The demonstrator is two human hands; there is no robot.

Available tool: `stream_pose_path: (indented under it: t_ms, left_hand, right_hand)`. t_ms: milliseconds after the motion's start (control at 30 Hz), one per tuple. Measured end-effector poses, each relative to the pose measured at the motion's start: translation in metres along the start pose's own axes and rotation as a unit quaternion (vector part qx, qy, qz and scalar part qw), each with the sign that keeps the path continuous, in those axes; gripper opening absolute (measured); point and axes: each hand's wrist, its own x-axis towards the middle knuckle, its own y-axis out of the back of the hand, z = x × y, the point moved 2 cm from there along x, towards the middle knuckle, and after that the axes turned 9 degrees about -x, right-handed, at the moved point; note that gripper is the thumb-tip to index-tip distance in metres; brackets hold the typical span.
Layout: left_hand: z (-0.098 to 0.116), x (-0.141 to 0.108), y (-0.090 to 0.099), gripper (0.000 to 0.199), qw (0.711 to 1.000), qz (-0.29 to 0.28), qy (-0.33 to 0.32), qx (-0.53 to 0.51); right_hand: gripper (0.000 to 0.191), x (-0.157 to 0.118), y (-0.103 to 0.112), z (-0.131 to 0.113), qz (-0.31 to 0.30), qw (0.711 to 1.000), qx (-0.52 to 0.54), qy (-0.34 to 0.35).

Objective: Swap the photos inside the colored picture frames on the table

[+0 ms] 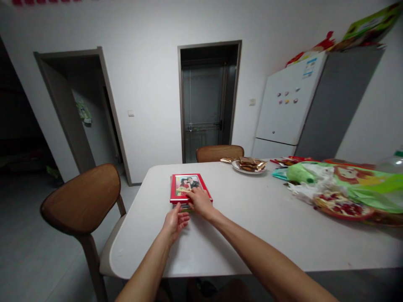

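Observation:
A red-framed picture (179, 183) lies face up on the white table, on top of a small stack whose lower layers show only at the near edge. My right hand (200, 202) rests on the frame's near right part, fingers curled together and bent over its front edge. Close to the near left corner of the frame is my left hand (176, 221), palm turned inward, with its fingers spread and nothing in them.
On the white table (252, 226), a plate of wrapped snacks (248, 165) stands at the back. Green bags (355, 184) and a pomegranate dish (343, 207) lie at the right. Wooden chairs stand at the left (85, 199) and far side (220, 153).

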Motion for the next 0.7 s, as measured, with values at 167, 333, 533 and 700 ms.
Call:
stream_pose_path:
  t_ms: [167,333,533,700]
  left_hand:
    - [-0.007,-0.010,-0.010,0.024,0.989,-0.003,-0.128,-0.068]
    - [-0.002,-0.061,-0.025,0.029,0.967,-0.021,-0.255,0.002]
    - [-0.007,-0.137,-0.023,0.042,0.767,-0.118,-0.470,0.421]
    - [-0.033,-0.161,-0.010,0.053,0.591,-0.121,-0.503,0.619]
  right_hand:
    - [0.032,-0.032,0.015,-0.014,0.019,0.996,0.051,0.064]
    - [0.049,-0.057,0.051,-0.016,0.041,0.931,0.363,-0.012]
    - [0.055,-0.094,0.091,-0.025,0.050,0.669,0.724,-0.164]
    - [0.064,-0.123,0.072,-0.024,-0.011,0.614,0.761,-0.210]
